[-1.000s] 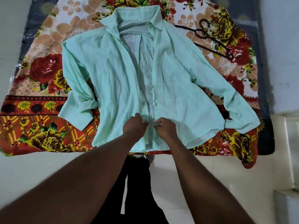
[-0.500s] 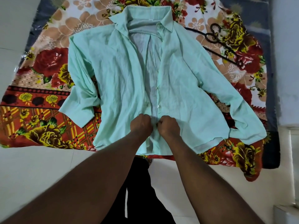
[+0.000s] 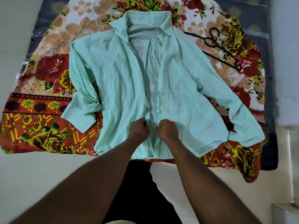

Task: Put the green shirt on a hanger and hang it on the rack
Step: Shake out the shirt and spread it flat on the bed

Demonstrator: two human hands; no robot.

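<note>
The green shirt (image 3: 123, 88) lies flat and face up on a flowered bedsheet (image 3: 40, 126), collar at the far end, front open down the middle. My left hand (image 3: 140, 129) grips the left front edge near the hem. My right hand (image 3: 167, 130) grips the right front edge with the buttons, a small gap between the two. A black hanger (image 3: 223, 50) lies on the sheet beyond the shirt's right shoulder, partly under the shirt. No rack is in view.
The sheet covers a dark mattress (image 3: 271, 94) on a pale tiled floor (image 3: 32, 175). A white wall (image 3: 286, 46) rises at the right, and a white object (image 3: 288, 159) sits at the lower right. My dark-clothed legs (image 3: 137, 191) are below the shirt hem.
Both hands have slid up the shirt front, from near the hem toward the lower buttons, and parted slightly. The camera has moved closer to the shirt.
</note>
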